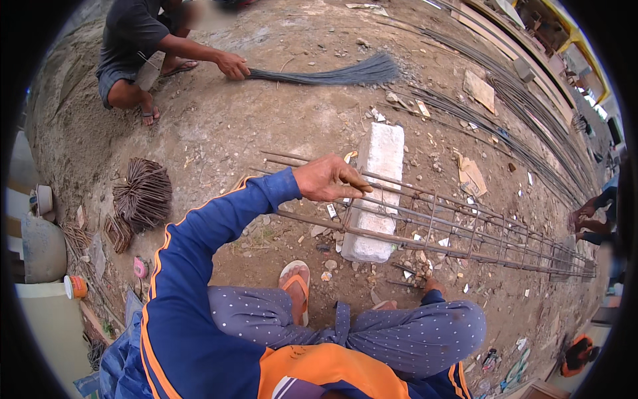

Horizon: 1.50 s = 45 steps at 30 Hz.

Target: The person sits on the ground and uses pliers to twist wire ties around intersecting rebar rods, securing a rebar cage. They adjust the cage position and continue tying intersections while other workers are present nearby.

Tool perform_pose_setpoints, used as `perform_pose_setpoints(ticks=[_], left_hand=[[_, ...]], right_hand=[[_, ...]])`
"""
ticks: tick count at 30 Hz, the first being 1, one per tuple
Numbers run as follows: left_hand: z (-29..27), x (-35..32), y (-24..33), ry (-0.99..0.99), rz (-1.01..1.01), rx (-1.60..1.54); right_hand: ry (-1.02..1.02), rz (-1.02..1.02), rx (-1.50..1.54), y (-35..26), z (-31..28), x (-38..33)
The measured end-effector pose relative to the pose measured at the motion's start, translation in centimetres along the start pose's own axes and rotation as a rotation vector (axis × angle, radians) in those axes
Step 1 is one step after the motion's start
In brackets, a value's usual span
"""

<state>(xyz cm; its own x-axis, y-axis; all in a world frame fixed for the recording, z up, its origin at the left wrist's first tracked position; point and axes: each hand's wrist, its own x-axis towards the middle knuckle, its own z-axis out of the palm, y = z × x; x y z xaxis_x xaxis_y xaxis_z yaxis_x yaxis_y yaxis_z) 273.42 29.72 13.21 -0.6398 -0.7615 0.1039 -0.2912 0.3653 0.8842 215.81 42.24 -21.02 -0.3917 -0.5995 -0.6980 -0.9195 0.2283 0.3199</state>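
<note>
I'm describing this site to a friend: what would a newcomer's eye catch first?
Probably the long steel-bar cage running from centre to right, passing over a white block near the left hand. Then the flared dark bundle in a co-worker's hand at the top.

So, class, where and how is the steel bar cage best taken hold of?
Probably by the bare bar ends of the steel bar cage, from the person's left, palm down: they jut past the white block, clear of the cross-ties, leaving finger room.

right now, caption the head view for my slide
A left hand at a rebar cage lying across a white block, while a co-worker's hand holds a wire bundle.
</note>
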Motion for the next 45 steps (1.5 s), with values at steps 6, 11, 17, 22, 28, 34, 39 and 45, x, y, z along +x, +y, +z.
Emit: perform_pose_setpoints(ticks=[6, 11, 17, 22, 28, 34, 39, 45], left_hand=[[-0.8, 2.2, 0.4, -0.082, -0.039, 0.111], [-0.5, 1.2, -0.3, -0.029, -0.027, 0.319], [0.7, -1.0, 0.3, 0.014, -0.162, 0.320], [1.9, -1.0, -0.5, 0.030, -0.062, 0.390], [2.1, -2.2, 0.8, -0.014, 0.007, 0.548], [2.8, -2.4, -0.4, 0.046, 0.057, 0.524], [3.1, -2.7, -0.8, 0.106, 0.132, 0.516], [3.5, -3.0, -1.2, 0.111, 0.165, 0.521]], right_hand=[[-0.021, 0.475, 1.099, 2.4, 1.2, 1.9], [-0.056, 0.324, 2.242, 2.9, -0.9, -0.6], [0.073, 0.120, 2.351, -1.4, -5.1, -10.1], [0.448, -0.131, 1.759, 2.6, -6.2, -13.4], [0.711, -0.477, 1.204, 5.2, -21.4, -27.3], [0.449, -0.610, 1.004, 5.1, -21.1, -28.6], [0.302, -0.610, 0.524, 3.2, -31.1, -33.1], [0.657, -0.863, 0.051, 0.1, -32.4, -32.2]])
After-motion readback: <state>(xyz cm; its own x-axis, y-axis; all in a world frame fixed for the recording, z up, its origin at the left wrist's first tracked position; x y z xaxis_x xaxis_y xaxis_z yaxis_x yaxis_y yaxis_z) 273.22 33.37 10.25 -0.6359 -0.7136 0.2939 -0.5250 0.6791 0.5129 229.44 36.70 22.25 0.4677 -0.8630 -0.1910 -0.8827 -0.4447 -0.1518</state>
